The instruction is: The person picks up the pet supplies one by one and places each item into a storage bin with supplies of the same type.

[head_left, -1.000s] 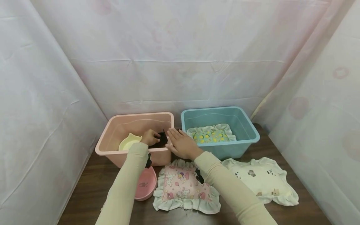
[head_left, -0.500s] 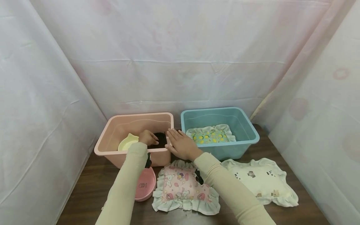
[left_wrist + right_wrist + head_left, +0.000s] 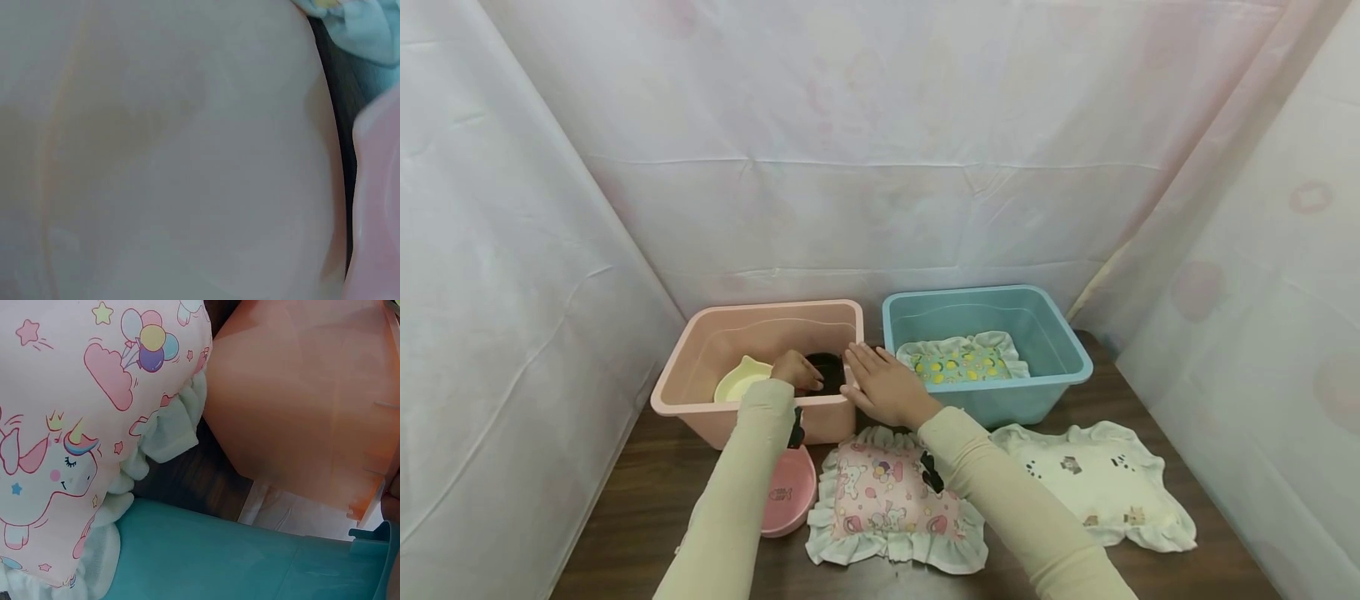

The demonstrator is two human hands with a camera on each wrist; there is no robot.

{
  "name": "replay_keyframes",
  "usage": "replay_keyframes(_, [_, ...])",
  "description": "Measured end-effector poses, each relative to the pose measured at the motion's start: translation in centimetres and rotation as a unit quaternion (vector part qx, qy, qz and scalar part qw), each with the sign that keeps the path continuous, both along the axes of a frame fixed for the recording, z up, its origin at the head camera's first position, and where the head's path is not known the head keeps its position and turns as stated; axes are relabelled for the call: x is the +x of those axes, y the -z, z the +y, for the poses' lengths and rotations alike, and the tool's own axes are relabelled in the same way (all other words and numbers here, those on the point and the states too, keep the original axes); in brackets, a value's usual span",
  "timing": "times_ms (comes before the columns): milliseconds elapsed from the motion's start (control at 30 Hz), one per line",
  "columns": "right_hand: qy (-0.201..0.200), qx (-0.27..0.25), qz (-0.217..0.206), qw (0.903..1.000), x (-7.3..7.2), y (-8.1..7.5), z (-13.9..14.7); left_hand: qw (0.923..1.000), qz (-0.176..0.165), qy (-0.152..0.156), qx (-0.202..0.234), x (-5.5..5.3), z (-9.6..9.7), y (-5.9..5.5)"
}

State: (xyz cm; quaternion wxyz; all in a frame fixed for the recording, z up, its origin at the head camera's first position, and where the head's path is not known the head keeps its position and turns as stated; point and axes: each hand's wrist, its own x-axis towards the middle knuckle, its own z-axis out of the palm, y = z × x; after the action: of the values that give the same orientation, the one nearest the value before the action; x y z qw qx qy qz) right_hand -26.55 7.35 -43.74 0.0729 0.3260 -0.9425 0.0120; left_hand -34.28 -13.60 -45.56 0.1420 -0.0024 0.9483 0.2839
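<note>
the black bowl (image 3: 831, 371) sat inside the pink tub (image 3: 760, 327), near its right wall, with more open room toward the far wall than toward the front edge. its hollow faced up; part was hidden, so i could not tell its long axis. the left hand (image 3: 796, 370) had its fingers curled in, pinching the bowl's left rim, just beside the yellow bowl (image 3: 740, 381). the right hand (image 3: 887, 387), fingers straight and gripping nothing, lay at the tub's right rim.
</note>
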Motion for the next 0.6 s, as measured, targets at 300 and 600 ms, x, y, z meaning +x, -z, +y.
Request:
replay_keyframes(300, [0.003,0.000,0.001,1.0000,-0.28,0.30,0.11,0.9994,0.019,0.003,-0.030,-0.13,0.12,0.37])
replay_keyframes(600, [0.005,0.005,-0.007,0.9999,-0.17,0.38,-0.24,0.9997,0.008,-0.003,-0.025,-0.21,-0.33,0.80])
